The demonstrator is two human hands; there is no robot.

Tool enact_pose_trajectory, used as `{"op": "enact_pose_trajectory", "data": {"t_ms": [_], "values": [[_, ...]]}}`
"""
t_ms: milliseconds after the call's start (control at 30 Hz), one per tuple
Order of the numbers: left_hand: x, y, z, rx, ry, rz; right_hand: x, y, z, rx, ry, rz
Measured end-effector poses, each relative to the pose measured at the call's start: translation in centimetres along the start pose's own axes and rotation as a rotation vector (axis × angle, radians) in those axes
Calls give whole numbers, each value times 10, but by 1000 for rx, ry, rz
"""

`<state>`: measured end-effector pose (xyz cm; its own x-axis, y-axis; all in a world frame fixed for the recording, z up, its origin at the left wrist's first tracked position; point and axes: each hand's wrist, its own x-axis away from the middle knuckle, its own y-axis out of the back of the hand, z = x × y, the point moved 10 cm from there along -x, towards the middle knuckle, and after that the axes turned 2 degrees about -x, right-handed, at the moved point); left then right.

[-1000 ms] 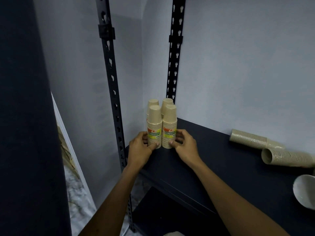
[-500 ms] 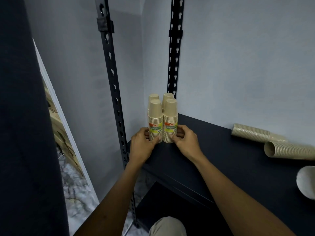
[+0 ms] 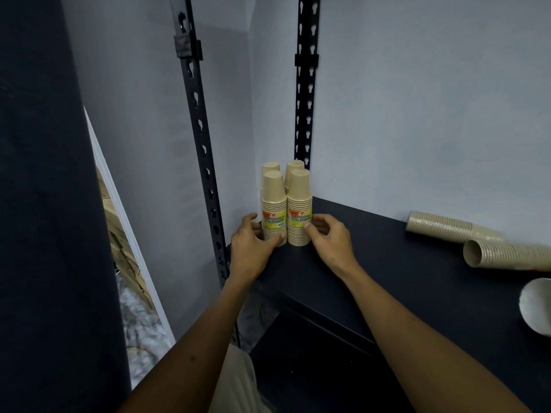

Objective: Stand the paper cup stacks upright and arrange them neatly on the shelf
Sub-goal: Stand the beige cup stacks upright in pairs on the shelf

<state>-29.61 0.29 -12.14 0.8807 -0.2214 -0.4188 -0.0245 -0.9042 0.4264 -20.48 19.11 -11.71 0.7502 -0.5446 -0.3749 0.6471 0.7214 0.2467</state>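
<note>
Several tan paper cup stacks stand upright in a tight block in the far left corner of the dark shelf [image 3: 372, 263]. The front left stack [image 3: 272, 201] and front right stack [image 3: 299, 201] carry yellow and orange labels; two more stand behind them. My left hand [image 3: 252, 248] wraps the base of the front left stack. My right hand [image 3: 328, 239] presses its fingers on the base of the front right stack. Two other cup stacks lie on their sides at the right: one near the wall [image 3: 441, 226], one in front of it [image 3: 507, 253].
Black slotted uprights rise at the shelf's front left [image 3: 199, 129] and back corner [image 3: 305, 84]. Grey walls close the left and back. A white cup or bowl [image 3: 536, 308] sits at the right edge. A lower shelf shows below.
Both hands stay on the bases of the front stacks. The view has shifted slightly; the stacks sit in about the same corner spot.
</note>
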Motion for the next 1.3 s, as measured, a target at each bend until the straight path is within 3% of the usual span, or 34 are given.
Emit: {"op": "enact_pose_trajectory", "data": {"t_ms": [133,267,633,900,1133,1300], "values": [[7,13,-3,70,-21,-97,9,27,5,34,-3,-188],[20,20,-18,7,-163,-157,21,48,4,95,-14,-227],[75,-85,-90,-271,-543,471,75,137,0,404,-95,-111],[101,-150,-140,-304,-689,604,113,239,36,574,-109,-235],[118,-200,-183,-297,-719,746,127,283,67,709,-95,-248],[106,-217,-219,-289,-778,707,113,308,82,695,-71,-279]]}}
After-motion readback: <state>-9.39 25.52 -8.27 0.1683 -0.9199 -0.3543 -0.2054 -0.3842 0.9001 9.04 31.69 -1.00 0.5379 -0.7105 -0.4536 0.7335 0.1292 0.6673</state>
